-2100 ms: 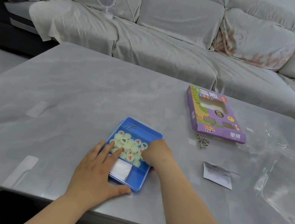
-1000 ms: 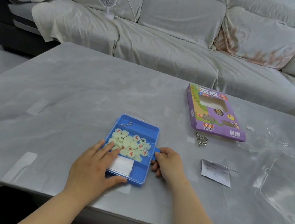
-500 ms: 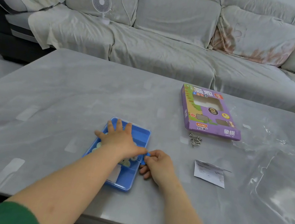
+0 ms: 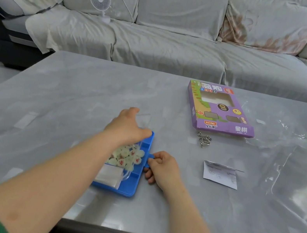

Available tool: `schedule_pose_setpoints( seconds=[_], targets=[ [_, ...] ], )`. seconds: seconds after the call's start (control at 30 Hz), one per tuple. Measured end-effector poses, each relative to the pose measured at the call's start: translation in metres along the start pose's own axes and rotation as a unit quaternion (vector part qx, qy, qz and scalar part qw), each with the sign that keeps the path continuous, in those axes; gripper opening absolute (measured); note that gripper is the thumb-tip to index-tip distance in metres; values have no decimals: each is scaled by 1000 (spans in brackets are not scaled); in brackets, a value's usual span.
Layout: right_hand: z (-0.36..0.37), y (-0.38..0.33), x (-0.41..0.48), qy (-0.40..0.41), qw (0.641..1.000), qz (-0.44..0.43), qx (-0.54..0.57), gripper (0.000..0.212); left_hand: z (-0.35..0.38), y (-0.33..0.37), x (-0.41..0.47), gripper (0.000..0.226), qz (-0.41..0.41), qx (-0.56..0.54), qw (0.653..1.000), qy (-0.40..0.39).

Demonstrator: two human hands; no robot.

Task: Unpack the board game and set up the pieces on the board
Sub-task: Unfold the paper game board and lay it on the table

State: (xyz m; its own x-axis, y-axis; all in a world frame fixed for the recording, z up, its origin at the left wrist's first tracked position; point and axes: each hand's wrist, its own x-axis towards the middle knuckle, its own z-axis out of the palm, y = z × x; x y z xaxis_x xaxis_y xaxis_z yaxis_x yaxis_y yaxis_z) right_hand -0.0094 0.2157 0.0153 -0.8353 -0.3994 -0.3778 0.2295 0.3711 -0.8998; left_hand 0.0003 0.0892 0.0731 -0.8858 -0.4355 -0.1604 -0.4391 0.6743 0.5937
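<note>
Tray (image 4: 136, 183), blue plastic, lies near the tabletop's (image 4: 69, 101) front edge w/ loose pieces (image 4: 127, 157) and a white packet (image 4: 108, 175) inside. Head view: right hand (image 4: 161, 169) pinches the side tab (image 4: 150, 158). Left hand (image 4: 128, 126) is at the far end by a clear lid (image 4: 145, 118), fingers hidden, so can't tell its grip. Prob. light, stiff, slick, and the pieces spill easily. Hold by the rims, keep level.

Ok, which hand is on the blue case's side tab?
The right hand pinches that tab; the left hand is over the blue case's far end instead.
</note>
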Motion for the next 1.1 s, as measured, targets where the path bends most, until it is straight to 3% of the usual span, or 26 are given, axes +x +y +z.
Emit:
schedule_pose_setpoints(
  seconds=[0.17, 0.27, 0.43, 0.5, 0.57, 0.63, 0.7, 0.77, 0.87, 0.93, 1.03, 1.1],
  targets=[
    [0, -1, -3, 14, 1000, 6, -22, 23, -54, -4, 0, 51, -24, -64, 997, 36],
    [1, -2, -5, 21, 1000, 8, -21, 13, -81, -27, -6, 16, -37, -137, 988, 65],
    [3, -1, -3, 33, 999, 5, -15, 11, -105, -79, -14, 24, -88, -191, 972, 104],
    [5, 0, -3, 39, 999, 4, -14, 12, -104, -98, -15, 23, -99, -104, 982, 123],
    [6, 0, -3, 43, 999, -1, -20, 15, -101, -109, -15, 23, -106, 51, 984, 137],
    [7, -3, -3, 45, 999, 1, -30, 15, -96, -113, -20, 41, -122, 172, 966, 147],
    [6, -6, -2, 40, 998, 14, -47, 14, -89, -114, -27, 47, -80, 245, 945, 201],
    [4, -9, 0, 43, 995, 17, -84, 17, -75, -118, -35, 51, 21, 206, 947, 245],
    [0, -17, 6, 124, 975, -39, -183, 32, -43, -111, -57, 69, 119, 60, 978, 161],
    [1, -30, 8, 153, 956, -90, -233, 33, -18, -109, -68, 76, 170, 23, 979, 109],
    [14, -54, 18, 101, 915, -152, -361, 32, 8, -121, -73, 80, 181, 18, 980, 80],
    [26, -69, 29, 46, 864, -184, -466, 34, 16, -129, -71, 67, 200, 47, 975, 90]
  ],
)
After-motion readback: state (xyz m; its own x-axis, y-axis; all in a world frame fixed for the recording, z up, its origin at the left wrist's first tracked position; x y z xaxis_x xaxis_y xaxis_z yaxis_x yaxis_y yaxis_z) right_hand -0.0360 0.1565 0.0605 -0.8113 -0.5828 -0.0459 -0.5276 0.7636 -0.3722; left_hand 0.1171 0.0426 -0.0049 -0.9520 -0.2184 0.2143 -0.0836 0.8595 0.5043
